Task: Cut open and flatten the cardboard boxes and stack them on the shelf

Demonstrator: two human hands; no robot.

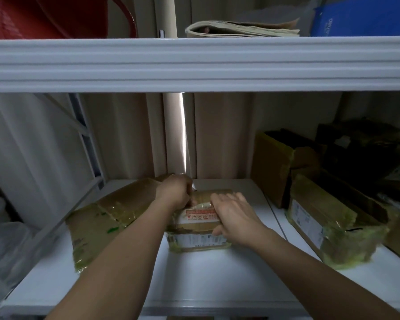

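Observation:
A small taped cardboard box (195,239) with a white label and red markings sits in the middle of the white shelf (217,280). My left hand (174,191) curls over the box's far top edge, gripping it. On the box's right top side lies my right hand (233,215), fingers spread flat and thumb against the front face. A flattened taped cardboard piece (106,218) lies to the left of the box, partly under my left forearm.
Taped cardboard boxes (328,227) and an open brown box (275,167) crowd the shelf's right side. The upper shelf beam (194,63) spans overhead, with folded paper (240,30), a red bag (44,15) and a blue box (360,19) on it. Plastic bags (2,239) sit at left.

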